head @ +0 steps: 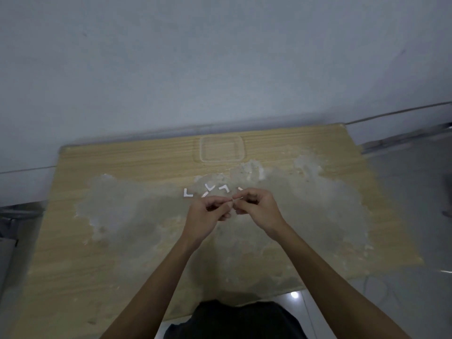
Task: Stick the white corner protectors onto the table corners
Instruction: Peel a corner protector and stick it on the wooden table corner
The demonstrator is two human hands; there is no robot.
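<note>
Mid-table [73, 241], well inside its edges: both hands [232, 211] together, pinching one corner protector [236, 198].

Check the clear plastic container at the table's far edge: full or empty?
Empty. The clear plastic container shows only the wooden table grain through it.

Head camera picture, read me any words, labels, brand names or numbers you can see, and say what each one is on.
None can be read: no print shows on the wooden table, the white corner protectors, the clear tray or the wall.
</note>
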